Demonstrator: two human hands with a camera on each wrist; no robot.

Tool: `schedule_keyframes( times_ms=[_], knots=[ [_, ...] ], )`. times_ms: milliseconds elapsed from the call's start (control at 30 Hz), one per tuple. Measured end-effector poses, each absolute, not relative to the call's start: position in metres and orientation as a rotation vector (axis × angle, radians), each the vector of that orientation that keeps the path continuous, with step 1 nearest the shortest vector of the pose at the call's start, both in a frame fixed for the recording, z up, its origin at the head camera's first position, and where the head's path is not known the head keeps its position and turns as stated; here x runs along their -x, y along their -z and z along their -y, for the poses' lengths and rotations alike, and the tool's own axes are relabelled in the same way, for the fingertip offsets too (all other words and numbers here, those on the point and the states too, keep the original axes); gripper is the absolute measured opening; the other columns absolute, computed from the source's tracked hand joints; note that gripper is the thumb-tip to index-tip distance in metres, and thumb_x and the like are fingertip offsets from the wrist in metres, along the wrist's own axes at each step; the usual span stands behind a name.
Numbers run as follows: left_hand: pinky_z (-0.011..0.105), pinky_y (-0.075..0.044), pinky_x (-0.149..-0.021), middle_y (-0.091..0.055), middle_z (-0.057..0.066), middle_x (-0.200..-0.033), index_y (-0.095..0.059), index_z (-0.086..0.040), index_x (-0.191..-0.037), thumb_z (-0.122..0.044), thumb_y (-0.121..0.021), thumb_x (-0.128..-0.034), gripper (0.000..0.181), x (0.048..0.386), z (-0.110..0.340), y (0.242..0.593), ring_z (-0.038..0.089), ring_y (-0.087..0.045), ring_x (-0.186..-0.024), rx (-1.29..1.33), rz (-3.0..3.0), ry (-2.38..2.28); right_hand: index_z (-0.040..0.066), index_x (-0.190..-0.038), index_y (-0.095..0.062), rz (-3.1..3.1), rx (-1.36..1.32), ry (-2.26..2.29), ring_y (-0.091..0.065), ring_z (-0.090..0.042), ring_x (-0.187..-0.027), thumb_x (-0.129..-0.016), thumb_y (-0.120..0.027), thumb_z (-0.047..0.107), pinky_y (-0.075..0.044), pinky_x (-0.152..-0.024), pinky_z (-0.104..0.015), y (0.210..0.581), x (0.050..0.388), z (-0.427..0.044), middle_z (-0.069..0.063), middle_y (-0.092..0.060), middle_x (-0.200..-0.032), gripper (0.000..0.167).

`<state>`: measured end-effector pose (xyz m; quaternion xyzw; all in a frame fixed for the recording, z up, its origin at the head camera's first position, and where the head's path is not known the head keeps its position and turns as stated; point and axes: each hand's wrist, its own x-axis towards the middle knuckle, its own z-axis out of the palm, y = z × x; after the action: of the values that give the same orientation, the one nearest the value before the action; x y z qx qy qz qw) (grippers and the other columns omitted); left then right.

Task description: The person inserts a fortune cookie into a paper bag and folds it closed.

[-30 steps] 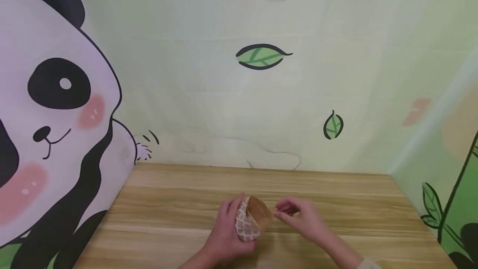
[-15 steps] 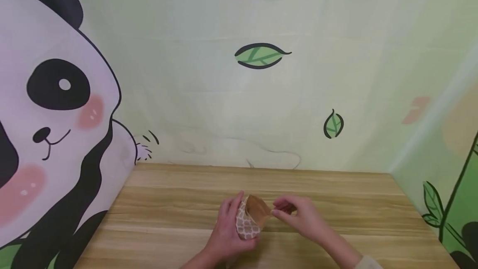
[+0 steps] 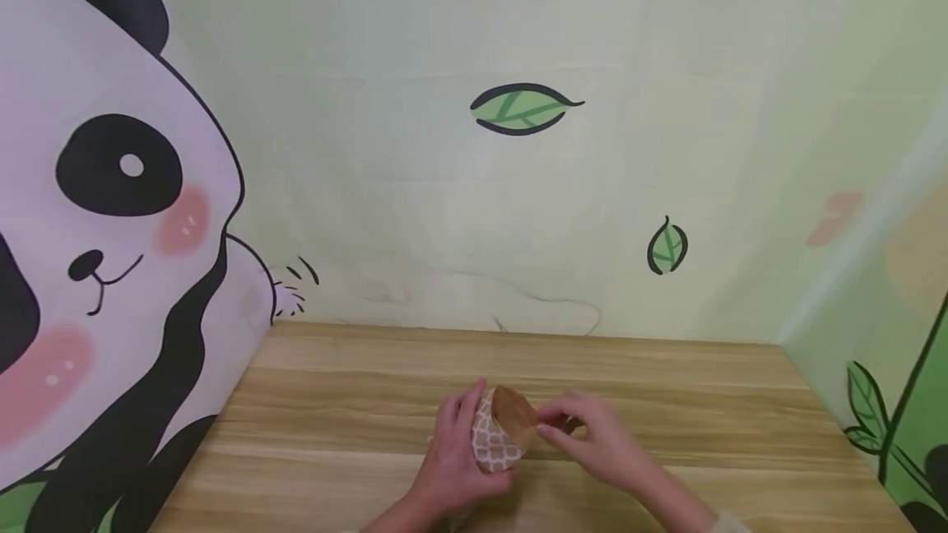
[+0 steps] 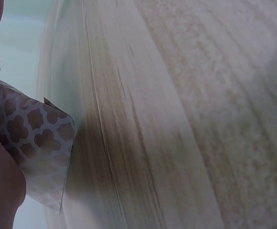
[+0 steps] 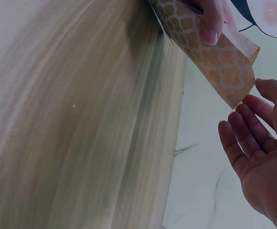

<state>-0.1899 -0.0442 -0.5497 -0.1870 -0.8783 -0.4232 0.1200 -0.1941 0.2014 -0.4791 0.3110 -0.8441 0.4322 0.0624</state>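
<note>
My left hand (image 3: 455, 459) grips a small brown paper bag (image 3: 494, 444) with a white lattice print, its fingers behind and thumb along the near side. The bag is tilted, and its mouth faces right and up, showing plain brown inside. At the mouth's right rim, my right hand (image 3: 596, 442) pinches the paper edge between thumb and forefinger. The right wrist view shows the same bag (image 5: 219, 59) with the right hand's other fingers spread loosely below the rim. Part of the bag (image 4: 38, 129) appears in the left wrist view; its lower end is hidden in the head view.
Beneath the hands is a wood-grain table (image 3: 333, 401). A pale green cloth backdrop (image 3: 385, 187) rises from its far edge, printed with leaves and a large panda (image 3: 126, 270) on the left.
My right hand has closed in leftward on the bag's rim and now pinches it. The bag's mouth has turned slightly upward; my left hand keeps its grip.
</note>
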Motion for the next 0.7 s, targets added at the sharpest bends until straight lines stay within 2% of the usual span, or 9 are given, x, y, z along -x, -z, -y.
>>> schedule_keyframes(
  times_ms=[233,500,633,700],
  knots=[
    [0.051,-0.057,-0.100,-0.046,0.010,-0.143,-0.033,-0.013,-0.167,-0.039,-0.097,-0.0624,0.126,0.190,0.041,0.551,0.021,-0.051,-0.122,0.519,2.566,1.171,0.007,-0.107,-0.079,2.542,-0.956,-1.288,-0.065,-0.003,-0.083,-0.095,-0.079,0.009,-0.063,-0.073,-0.028,0.493,0.191,-0.205,0.006,-0.070,-0.095,0.012],
    [0.050,-0.055,-0.103,-0.047,0.009,-0.142,-0.031,-0.017,-0.168,-0.045,-0.098,-0.0626,0.128,0.192,0.040,0.549,0.021,-0.050,-0.124,0.509,2.603,1.092,0.006,-0.108,-0.079,2.570,-0.949,-1.362,-0.071,-0.007,-0.089,-0.099,-0.076,0.016,-0.063,-0.079,-0.029,0.498,0.192,-0.202,-0.002,-0.079,-0.100,0.013],
    [0.056,-0.053,-0.106,-0.046,0.014,-0.145,-0.030,-0.013,-0.168,-0.056,-0.096,-0.0680,0.128,0.192,0.045,0.545,0.027,-0.050,-0.127,0.545,2.635,1.186,0.007,-0.106,-0.080,2.610,-0.870,-1.401,-0.073,-0.009,-0.091,-0.100,-0.075,0.022,-0.063,-0.080,-0.029,0.497,0.193,-0.203,-0.001,-0.080,-0.101,0.017],
    [0.058,-0.053,-0.106,-0.047,0.015,-0.144,-0.030,-0.012,-0.168,-0.060,-0.092,-0.0745,0.122,0.193,0.049,0.541,0.028,-0.052,-0.128,0.562,2.648,1.286,0.007,-0.106,-0.080,2.627,-0.830,-1.418,-0.073,-0.010,-0.091,-0.101,-0.075,0.023,-0.063,-0.082,-0.029,0.496,0.195,-0.204,-0.001,-0.080,-0.101,0.018]
  ],
)
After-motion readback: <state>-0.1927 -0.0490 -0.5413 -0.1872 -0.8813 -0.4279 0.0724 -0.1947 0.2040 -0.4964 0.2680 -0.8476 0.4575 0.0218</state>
